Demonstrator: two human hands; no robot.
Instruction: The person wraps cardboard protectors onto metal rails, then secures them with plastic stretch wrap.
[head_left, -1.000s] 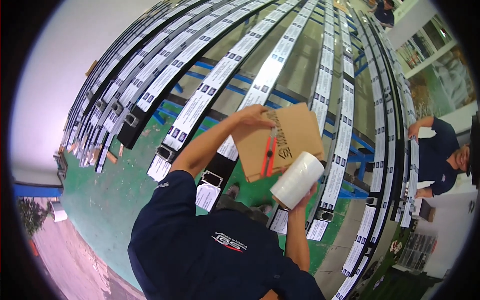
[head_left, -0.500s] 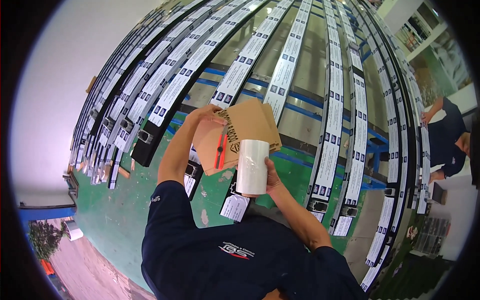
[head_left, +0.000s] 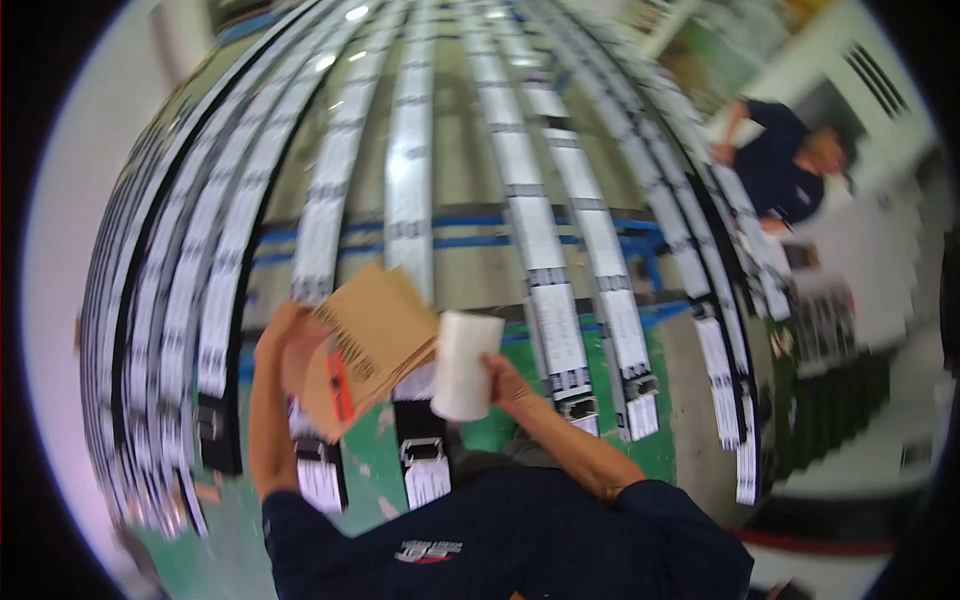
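Observation:
My left hand [head_left: 297, 335] is closed on several flat brown cardboard sheets [head_left: 375, 325] with dark print. A red utility knife [head_left: 340, 388] lies against the cardboard beside that hand; motion blur hides how the fingers meet it. My right hand [head_left: 506, 384] is wrapped round the right side of a white roll of plastic film [head_left: 467, 366], held upright. The roll stands just right of the cardboard, close to its edge. Below both hands are the near ends of long profiles [head_left: 410, 210] covered with white printed film.
Many more long profiles [head_left: 545, 290] run away from me on blue racks [head_left: 470, 240]. Green floor [head_left: 375, 470] shows below their ends. A person in dark clothes [head_left: 775, 160] stands at the far right beside the profiles. A white wall [head_left: 70, 200] rises on the left.
The view has swung, so the profiles and my hands sit further left in the picture. The cardboard, knife and roll stay in my hands. The picture is blurrier.

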